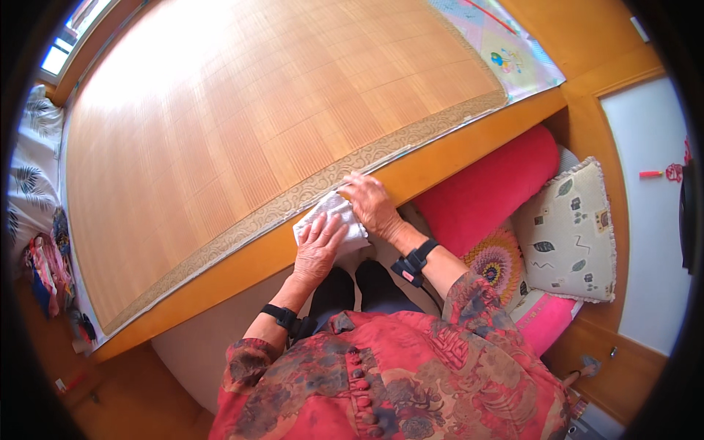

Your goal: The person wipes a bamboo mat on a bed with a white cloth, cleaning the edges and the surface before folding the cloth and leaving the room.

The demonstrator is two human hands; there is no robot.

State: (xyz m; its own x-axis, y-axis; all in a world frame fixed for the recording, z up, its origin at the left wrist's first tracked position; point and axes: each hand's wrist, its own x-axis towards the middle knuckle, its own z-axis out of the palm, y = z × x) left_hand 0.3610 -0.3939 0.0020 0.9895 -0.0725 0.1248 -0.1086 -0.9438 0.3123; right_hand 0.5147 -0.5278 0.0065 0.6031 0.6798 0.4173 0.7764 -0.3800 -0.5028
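Observation:
A folded white cloth [324, 206] lies against the orange wooden edge [247, 272] of a raised bed platform, just in front of me. My left hand [319, 247] is on the cloth, its fingers stretched over the top and its thumb hidden. At the cloth's right side is my right hand [377, 209], with curled fingers reaching the platform edge and touching the cloth's border. Whether those fingers pinch the cloth is not plain. Behind the cloth spreads a tan sleeping mat [286, 121] with a patterned brown border.
A red bolster [489, 181], a cream cushion with leaf prints [566, 236] and a round crocheted piece [492, 269] are at my right. Clothes [47, 269] hang at the far left beside a leaf-patterned white fabric [33, 170]. Wooden panelling [583, 41] rises beyond the mat's right end.

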